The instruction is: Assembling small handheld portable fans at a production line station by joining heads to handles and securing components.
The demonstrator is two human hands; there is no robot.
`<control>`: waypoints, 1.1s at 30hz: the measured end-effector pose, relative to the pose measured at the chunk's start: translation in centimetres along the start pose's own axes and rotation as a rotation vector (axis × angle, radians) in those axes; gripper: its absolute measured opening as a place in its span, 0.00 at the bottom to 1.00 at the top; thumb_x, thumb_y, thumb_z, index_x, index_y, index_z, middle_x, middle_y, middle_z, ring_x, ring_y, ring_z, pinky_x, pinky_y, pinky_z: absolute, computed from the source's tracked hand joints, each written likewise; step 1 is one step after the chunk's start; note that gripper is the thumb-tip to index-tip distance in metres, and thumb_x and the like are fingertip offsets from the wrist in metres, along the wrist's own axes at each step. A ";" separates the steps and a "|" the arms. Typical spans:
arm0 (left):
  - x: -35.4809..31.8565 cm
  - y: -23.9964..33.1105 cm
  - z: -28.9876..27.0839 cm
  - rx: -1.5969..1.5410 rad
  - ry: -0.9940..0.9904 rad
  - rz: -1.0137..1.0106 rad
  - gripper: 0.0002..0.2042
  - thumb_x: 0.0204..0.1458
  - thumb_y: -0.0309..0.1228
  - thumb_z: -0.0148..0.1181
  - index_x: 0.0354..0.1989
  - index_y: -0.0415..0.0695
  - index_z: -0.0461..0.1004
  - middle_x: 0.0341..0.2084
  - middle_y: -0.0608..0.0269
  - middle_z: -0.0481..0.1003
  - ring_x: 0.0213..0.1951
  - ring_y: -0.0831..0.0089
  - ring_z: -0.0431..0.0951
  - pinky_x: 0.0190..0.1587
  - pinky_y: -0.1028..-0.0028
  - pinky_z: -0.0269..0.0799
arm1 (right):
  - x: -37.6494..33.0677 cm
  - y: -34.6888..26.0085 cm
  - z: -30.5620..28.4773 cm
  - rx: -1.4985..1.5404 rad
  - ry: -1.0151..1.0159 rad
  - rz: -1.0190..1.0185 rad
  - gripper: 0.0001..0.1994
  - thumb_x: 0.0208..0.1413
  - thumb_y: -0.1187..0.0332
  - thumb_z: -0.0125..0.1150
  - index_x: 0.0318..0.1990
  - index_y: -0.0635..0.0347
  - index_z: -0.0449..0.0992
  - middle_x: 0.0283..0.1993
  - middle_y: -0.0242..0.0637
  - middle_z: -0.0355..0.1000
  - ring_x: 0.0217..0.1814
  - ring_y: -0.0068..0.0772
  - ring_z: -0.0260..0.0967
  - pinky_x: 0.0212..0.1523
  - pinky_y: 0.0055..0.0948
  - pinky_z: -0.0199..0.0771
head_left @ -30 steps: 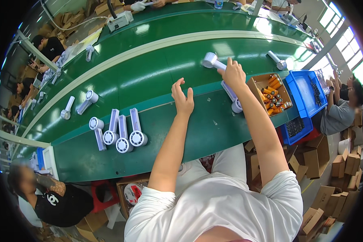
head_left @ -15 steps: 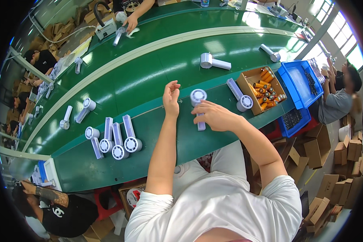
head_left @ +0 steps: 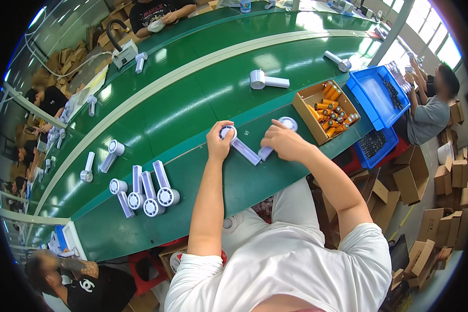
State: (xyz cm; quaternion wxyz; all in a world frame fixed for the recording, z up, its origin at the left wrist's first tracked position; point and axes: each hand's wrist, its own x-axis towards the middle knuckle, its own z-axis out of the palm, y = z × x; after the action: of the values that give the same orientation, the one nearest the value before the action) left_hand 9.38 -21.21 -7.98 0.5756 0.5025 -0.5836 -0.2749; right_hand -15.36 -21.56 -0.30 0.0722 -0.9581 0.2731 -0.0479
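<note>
My left hand [head_left: 219, 141] is closed round the head of a pale lavender handheld fan [head_left: 246, 152]; the open channel of its handle points down and right. Just right of it, my right hand [head_left: 286, 143] grips a second handheld fan [head_left: 265, 152] at its handle. That fan's round head [head_left: 288, 123] shows beyond my fingers, and part of its handle is hidden under them. Several more fans, among them one with its grille up [head_left: 168, 196], lie grouped on the green bench to the left, with handle channels facing up.
A cardboard box [head_left: 313, 124] of orange cylindrical batteries [head_left: 332, 106] stands right of my hands. Blue trays [head_left: 360, 93] with small dark parts sit beyond it. On the green belt [head_left: 192, 99] lie spaced-out fans, one nearby [head_left: 268, 80]. Other people sit around the line.
My left hand has taken hold of the fan that was under my right hand. My right hand has moved right to the fan beside the battery box, which now lies closer to the first.
</note>
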 end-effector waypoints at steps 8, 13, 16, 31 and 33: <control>0.0 -0.1 0.2 -0.067 -0.046 -0.006 0.09 0.49 0.31 0.57 0.33 0.39 0.78 0.30 0.60 0.79 0.34 0.72 0.78 0.39 0.76 0.71 | -4.1 0.0 -1.3 0.028 -0.023 -0.155 0.08 0.37 0.79 0.61 0.28 0.56 0.81 0.54 0.34 0.73 0.67 0.38 0.61 0.74 0.45 0.48; -0.1 -0.4 0.0 -0.100 -0.039 0.005 0.10 0.49 0.31 0.56 0.34 0.39 0.78 0.31 0.60 0.79 0.34 0.72 0.78 0.39 0.76 0.71 | -5.6 3.9 -3.3 0.033 0.399 0.159 0.10 0.40 0.80 0.57 0.31 0.58 0.80 0.47 0.39 0.75 0.53 0.43 0.70 0.54 0.42 0.69; 0.0 -0.6 0.2 -0.099 -0.034 0.025 0.10 0.50 0.31 0.56 0.34 0.38 0.78 0.31 0.59 0.79 0.34 0.71 0.78 0.39 0.75 0.71 | -6.8 10.8 -3.5 -0.057 0.781 0.606 0.08 0.49 0.75 0.58 0.37 0.60 0.79 0.43 0.43 0.75 0.48 0.45 0.71 0.51 0.40 0.71; 0.1 0.3 0.3 0.064 0.065 0.249 0.24 0.55 0.43 0.53 0.53 0.35 0.70 0.46 0.54 0.75 0.50 0.67 0.74 0.54 0.69 0.66 | -6.2 20.3 -2.3 -0.509 0.483 0.872 0.16 0.45 0.61 0.69 0.40 0.57 0.76 0.48 0.38 0.70 0.54 0.40 0.66 0.53 0.36 0.67; -0.7 0.6 0.0 0.149 0.133 0.313 0.27 0.57 0.45 0.53 0.56 0.34 0.66 0.50 0.50 0.71 0.53 0.61 0.71 0.57 0.65 0.63 | -5.8 19.6 -2.1 -0.444 0.535 0.866 0.15 0.45 0.62 0.69 0.39 0.58 0.76 0.48 0.38 0.71 0.53 0.41 0.66 0.52 0.36 0.67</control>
State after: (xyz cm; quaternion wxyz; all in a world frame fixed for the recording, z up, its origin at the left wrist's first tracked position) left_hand 9.14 -20.38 -7.69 0.6097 0.4638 -0.6343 -0.1039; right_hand -30.67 -35.22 -1.72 -0.1902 -0.7051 0.6542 -0.1967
